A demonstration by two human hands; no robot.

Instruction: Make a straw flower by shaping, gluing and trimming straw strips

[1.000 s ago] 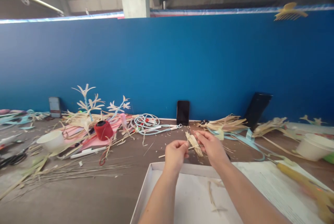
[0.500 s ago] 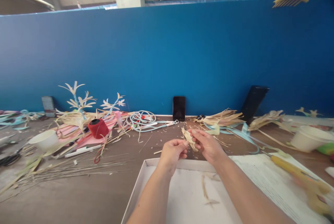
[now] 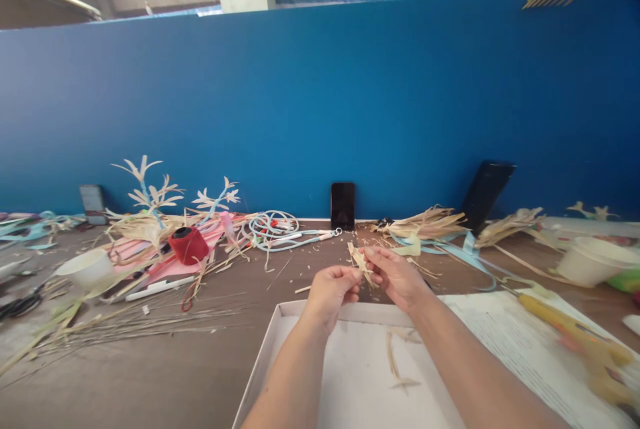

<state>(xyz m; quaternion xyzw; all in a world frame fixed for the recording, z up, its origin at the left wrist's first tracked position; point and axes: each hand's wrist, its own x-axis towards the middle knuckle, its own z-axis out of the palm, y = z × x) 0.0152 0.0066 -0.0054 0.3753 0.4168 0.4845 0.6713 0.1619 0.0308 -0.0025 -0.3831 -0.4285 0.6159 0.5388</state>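
Left hand (image 3: 333, 288) is pinching the lower end of a small pale dried-leaf strip piece (image 3: 359, 260), just below centre frame. Right hand (image 3: 395, 274) is gripping the same piece from the other side, fingers closed on it. Both hands are meeting on it, the strip sitting between them and sticking up to the left above the fingertips, over the far rim of a shallow white cardboard tray (image 3: 280, 342).

Counts, left to right:
- one white paper cup (image 3: 84, 268), left edge of frame
- one red thread spool (image 3: 188, 245), lying on pink sheet
- one coiled light-blue cord (image 3: 274, 228), left of centre
- one black phone (image 3: 343, 206), leaning upright on the blue partition wall (image 3: 320, 102), centre
- two loose straw slivers (image 3: 395, 366) lying in the tray
- one dark tablet (image 3: 487, 194), leaning on the wall, right of centre
- one white plastic tub (image 3: 590, 260), right edge
- one yellow glue gun (image 3: 575, 339), lower right, blurred
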